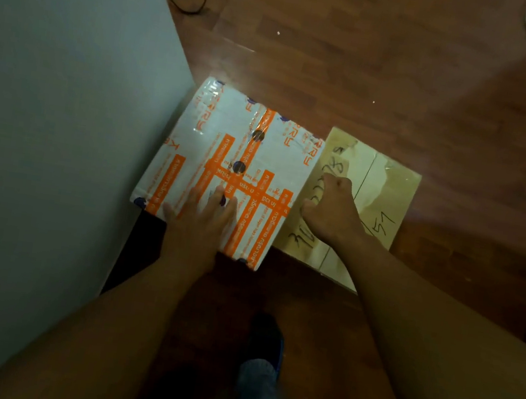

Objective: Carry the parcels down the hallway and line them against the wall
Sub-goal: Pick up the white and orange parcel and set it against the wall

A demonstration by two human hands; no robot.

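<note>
White-orange parcel (225, 167) sits against wall (49, 101); left hand (200, 212) spread flat on top, steadying. Right hand (331, 209) curled between it and brown box (377, 195), likely nudging alignment.

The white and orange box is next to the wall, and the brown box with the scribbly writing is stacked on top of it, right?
Not quite. The head view shows the brown cardboard box sitting on the wood floor beside the white and orange parcel, on its far side from the wall, not on top. The rest is right: the white and orange one is next to the wall.
</note>
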